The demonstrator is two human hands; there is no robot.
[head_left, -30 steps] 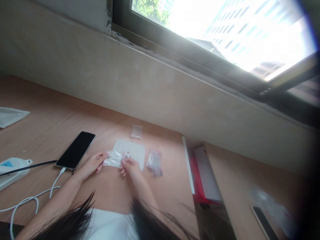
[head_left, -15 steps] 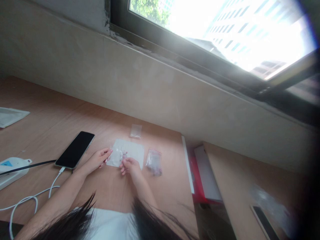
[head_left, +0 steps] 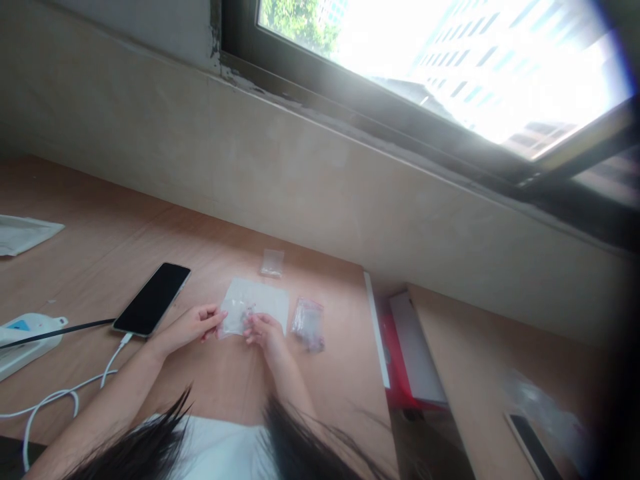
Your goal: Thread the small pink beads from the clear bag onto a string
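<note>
Over a white sheet (head_left: 274, 297) on the wooden desk lies a clear plastic bag (head_left: 233, 320) with small greyish-pink pieces (head_left: 247, 312) in or on it. My left hand (head_left: 210, 322) pinches the bag's left edge between thumb and fingers. At the sheet's front edge, my right hand (head_left: 265, 329) is closed, its fingertips together by the small pieces; what they grip is too small to name. Right of the sheet rests another clear bag (head_left: 308, 323) with pinkish edges and contents. A smaller clear packet (head_left: 272, 263) lies behind the sheet.
A black-screened phone (head_left: 153, 299) lies left of my hands, with a white cable (head_left: 107, 367) plugged in. A white power strip (head_left: 33, 343) and a pale pouch (head_left: 27, 233) sit farther left. Beyond the desk's right edge are a red-and-white object (head_left: 400, 360) and another wooden surface (head_left: 470, 353).
My left hand has shifted slightly down and right along the bag's edge. My right hand has moved a little right, and its fingers have turned at the small pieces.
</note>
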